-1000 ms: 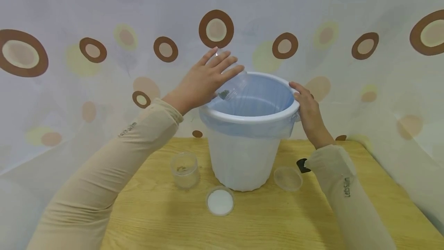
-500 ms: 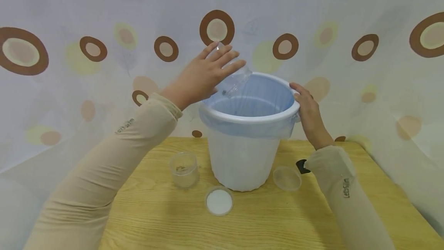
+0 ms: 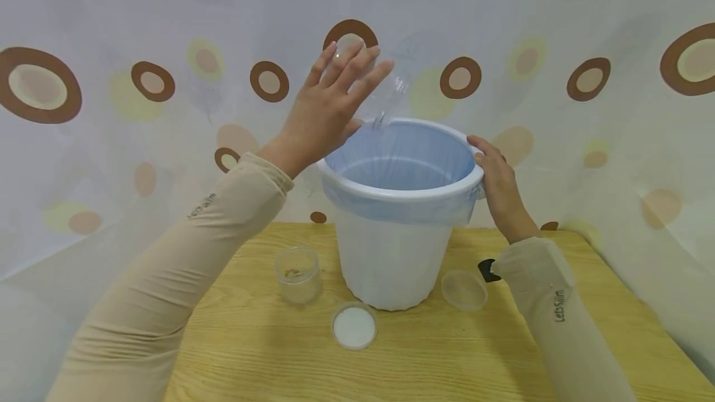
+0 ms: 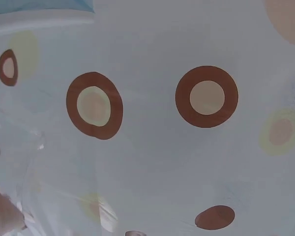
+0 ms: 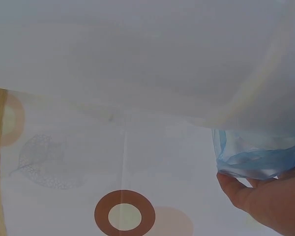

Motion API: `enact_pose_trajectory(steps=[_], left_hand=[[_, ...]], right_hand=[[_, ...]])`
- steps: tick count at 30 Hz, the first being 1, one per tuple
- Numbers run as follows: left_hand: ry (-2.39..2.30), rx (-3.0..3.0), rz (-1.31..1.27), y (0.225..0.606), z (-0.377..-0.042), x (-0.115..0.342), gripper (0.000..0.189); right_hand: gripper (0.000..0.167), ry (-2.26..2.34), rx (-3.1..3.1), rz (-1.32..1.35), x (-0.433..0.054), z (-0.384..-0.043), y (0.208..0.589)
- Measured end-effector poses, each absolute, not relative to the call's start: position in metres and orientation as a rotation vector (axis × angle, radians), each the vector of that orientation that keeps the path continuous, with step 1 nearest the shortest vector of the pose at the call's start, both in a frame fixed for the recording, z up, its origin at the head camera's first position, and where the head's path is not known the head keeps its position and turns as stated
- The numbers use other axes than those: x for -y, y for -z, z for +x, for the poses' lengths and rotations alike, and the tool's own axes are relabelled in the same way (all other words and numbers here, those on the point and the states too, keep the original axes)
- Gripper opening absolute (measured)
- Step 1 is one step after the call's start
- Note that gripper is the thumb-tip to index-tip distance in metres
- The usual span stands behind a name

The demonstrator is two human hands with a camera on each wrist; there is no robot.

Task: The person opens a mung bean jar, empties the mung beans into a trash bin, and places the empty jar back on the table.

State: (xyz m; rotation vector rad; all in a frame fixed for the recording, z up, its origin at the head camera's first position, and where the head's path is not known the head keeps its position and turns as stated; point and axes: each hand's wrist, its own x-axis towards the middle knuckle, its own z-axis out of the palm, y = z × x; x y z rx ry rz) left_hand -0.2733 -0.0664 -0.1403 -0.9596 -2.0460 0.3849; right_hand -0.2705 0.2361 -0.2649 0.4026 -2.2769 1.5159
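In the head view my left hand (image 3: 324,113) holds a clear plastic jar (image 3: 385,101), tipped mouth-down over the left side of a white bin (image 3: 391,259). The jar looks see-through, with no dark bits showing in it. A blue bag (image 3: 402,209) lines the bin and folds over its rim. My right hand (image 3: 503,188) grips the bin's rim at the right, thumb and fingers around the edge. The right wrist view shows that hand (image 5: 273,201) holding the rim by the blue liner (image 5: 260,162). Only part of the left hand (image 4: 2,214) appears in the left wrist view.
On the wooden table (image 3: 268,352) stands an open clear jar (image 3: 298,281) with brownish bits, left of the bin. A white-lined round lid (image 3: 354,327) lies in front, and a clear lid (image 3: 465,290) to the right. A patterned sheet (image 3: 223,5) hangs close behind.
My left hand has risen with the jar and tipped it further. Dark bits seen near its mouth earlier are gone from view. The right hand stays on the rim.
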Motion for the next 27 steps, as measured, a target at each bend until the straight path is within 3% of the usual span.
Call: enact_pose_trajectory(steps=[12,20,27], left_hand=[[-0.580,2.194,-1.010,0.146,-0.273,0.066,0.082],[-0.434,2.070,-0.982,0.147,-0.274,0.067,0.084],[-0.557,2.031,-1.043,0.150,-0.276,0.069,0.059]], right_hand=[[0.053,-1.531,2.263,0.414,-0.233,-0.269,0.264],[0.053,-1.517,2.265,0.416,-0.232,-0.267,0.263],[0.053,-1.516,2.266,0.412,-0.231,-0.267,0.263]])
